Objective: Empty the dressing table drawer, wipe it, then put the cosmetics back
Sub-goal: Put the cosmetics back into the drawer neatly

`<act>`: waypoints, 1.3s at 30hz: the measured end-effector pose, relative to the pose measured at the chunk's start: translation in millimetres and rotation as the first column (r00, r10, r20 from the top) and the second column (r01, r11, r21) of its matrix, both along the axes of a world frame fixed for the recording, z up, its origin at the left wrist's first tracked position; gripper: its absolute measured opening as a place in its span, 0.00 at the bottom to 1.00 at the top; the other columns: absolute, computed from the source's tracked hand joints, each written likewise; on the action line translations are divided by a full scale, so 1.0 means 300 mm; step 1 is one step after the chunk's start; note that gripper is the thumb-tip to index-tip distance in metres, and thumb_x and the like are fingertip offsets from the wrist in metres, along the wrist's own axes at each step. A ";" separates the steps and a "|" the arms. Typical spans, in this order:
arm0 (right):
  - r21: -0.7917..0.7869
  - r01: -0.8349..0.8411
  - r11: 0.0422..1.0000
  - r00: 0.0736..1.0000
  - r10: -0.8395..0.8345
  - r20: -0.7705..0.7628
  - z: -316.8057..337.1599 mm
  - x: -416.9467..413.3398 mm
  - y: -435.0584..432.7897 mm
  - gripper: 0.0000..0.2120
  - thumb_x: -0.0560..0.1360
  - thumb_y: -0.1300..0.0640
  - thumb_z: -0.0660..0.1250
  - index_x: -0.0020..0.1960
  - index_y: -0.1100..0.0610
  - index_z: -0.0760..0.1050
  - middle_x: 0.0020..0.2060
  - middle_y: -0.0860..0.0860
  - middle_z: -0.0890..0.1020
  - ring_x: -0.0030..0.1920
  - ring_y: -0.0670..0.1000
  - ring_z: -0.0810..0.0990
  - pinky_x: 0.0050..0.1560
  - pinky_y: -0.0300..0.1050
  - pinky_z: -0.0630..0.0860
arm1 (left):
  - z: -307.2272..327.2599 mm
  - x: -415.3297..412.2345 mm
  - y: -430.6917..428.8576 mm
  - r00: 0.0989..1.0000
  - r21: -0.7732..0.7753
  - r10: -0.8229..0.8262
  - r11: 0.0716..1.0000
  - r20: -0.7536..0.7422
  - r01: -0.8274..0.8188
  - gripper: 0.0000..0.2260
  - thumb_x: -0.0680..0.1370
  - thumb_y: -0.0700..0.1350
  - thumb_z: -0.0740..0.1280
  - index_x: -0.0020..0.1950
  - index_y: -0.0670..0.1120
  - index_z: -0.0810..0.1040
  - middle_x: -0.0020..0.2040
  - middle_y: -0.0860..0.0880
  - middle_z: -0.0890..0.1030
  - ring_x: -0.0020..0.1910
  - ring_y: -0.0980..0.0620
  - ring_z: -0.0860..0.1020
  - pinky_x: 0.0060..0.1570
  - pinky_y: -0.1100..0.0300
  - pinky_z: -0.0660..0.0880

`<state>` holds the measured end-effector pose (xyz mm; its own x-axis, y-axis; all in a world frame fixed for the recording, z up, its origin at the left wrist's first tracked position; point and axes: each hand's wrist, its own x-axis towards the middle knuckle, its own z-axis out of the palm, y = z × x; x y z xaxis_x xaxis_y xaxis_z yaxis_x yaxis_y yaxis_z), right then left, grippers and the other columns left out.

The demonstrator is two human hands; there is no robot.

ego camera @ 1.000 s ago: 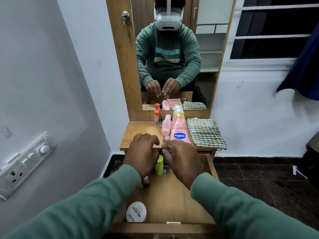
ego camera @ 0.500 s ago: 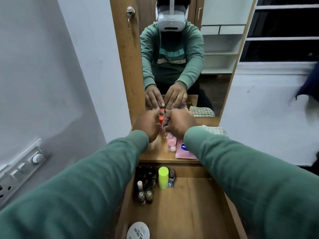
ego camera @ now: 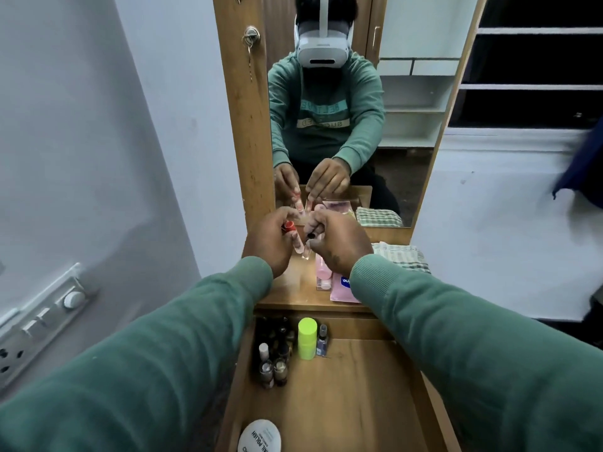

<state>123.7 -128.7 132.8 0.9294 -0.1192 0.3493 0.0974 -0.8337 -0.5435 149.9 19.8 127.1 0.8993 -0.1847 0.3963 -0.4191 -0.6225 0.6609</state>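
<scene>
While both green-sleeved arms are reaching out over the open drawer [ego camera: 359, 393], the hands are meeting just above the back of the counter [ego camera: 290, 288], close to the mirror [ego camera: 408, 125]. The left hand [ego camera: 266, 244] is pinching a red-capped tube [ego camera: 289, 227] in its grip, and the right hand [ego camera: 341, 244] is curling its grip round a black-capped tube [ego camera: 310, 236]; the two clear bodies are slanting down toward each other, nearly touching. Under the right wrist a small pink bottle [ego camera: 321, 272] and a pink tube with a blue label [ego camera: 341, 290] are lying on the counter, with a checked cloth [ego camera: 403, 256] beside them. Down in the drawer, nail polish bottles [ego camera: 272, 367] are crowding the back left corner, a neon-green-capped bottle [ego camera: 307, 337] and a small clear bottle [ego camera: 322, 342] are standing next to them, and a white round tub [ego camera: 259, 437] is sitting at the front.
</scene>
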 end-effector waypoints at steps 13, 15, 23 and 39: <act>0.067 -0.118 0.991 0.993 0.120 -0.015 -0.066 -0.387 0.048 0.08 0.71 0.59 0.74 0.47 0.49 0.80 0.40 0.43 0.84 0.41 0.45 0.81 0.45 0.48 0.80 | -0.091 -0.361 0.115 0.952 -0.295 0.002 0.950 -0.306 -0.097 0.11 0.72 0.38 0.74 0.41 0.46 0.71 0.38 0.41 0.80 0.37 0.43 0.77 0.40 0.47 0.77; 0.071 -0.119 0.990 0.991 0.123 -0.049 -0.087 -0.436 0.045 0.08 0.71 0.58 0.74 0.47 0.48 0.80 0.40 0.43 0.84 0.41 0.45 0.81 0.44 0.47 0.81 | -0.131 -0.394 0.111 0.923 -0.354 -0.083 0.933 -0.375 -0.060 0.13 0.73 0.40 0.76 0.43 0.47 0.71 0.40 0.38 0.80 0.38 0.45 0.78 0.41 0.45 0.79; 0.096 -0.138 0.986 0.980 0.150 -0.134 -0.149 -0.542 0.022 0.09 0.72 0.58 0.74 0.49 0.47 0.80 0.44 0.42 0.84 0.48 0.45 0.79 0.49 0.44 0.81 | -0.235 -0.495 0.075 0.891 -0.234 -0.243 0.959 -0.384 0.161 0.06 0.74 0.42 0.75 0.50 0.46 0.82 0.43 0.50 0.86 0.46 0.49 0.84 0.52 0.42 0.80; 0.039 -0.107 0.994 0.980 0.112 -0.167 -0.300 -0.553 0.020 0.11 0.72 0.60 0.74 0.48 0.47 0.77 0.43 0.43 0.81 0.44 0.44 0.79 0.46 0.48 0.81 | -0.313 -0.487 0.079 0.986 0.313 -0.067 0.943 -0.151 0.112 0.05 0.76 0.43 0.72 0.49 0.52 0.80 0.44 0.54 0.83 0.45 0.53 0.79 0.48 0.54 0.78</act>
